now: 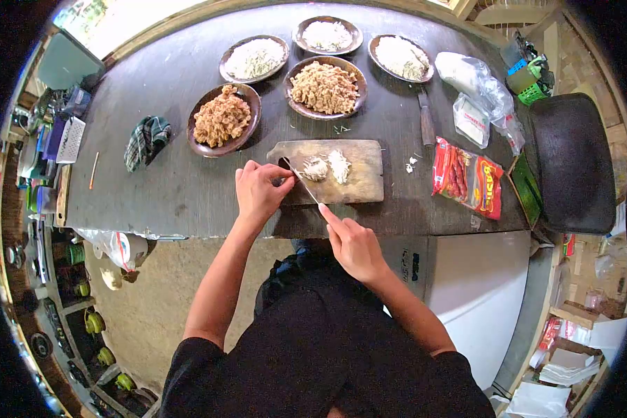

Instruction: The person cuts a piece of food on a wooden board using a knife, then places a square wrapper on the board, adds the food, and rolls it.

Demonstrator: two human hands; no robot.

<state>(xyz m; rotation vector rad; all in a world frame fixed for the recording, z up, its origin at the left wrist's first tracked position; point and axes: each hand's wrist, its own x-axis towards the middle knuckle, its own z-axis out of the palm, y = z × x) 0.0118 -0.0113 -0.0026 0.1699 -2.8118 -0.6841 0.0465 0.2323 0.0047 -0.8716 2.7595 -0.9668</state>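
My right hand [355, 247] grips a knife [308, 188] and its index finger reaches along towards the blade. The thin blade slants up and left over the wooden cutting board [366, 182]. At the board's left end, beside the dark hole, my left hand [261, 189] is closed with its fingertips pinched close to the blade. What those fingers hold, if anything, is too small to make out. Two small heaps of pale shreds, a left heap [315, 168] and a right heap [339, 166], lie on the board just right of the blade.
Behind the board stand brown plates of food: a crispy brown heap [221, 117], another brown heap [324, 88] and several of white shreds [256, 57]. Rightward lie a second knife [426, 120], a red packet [468, 178] and plastic bags [470, 80]. A checked cloth [147, 141] lies left.
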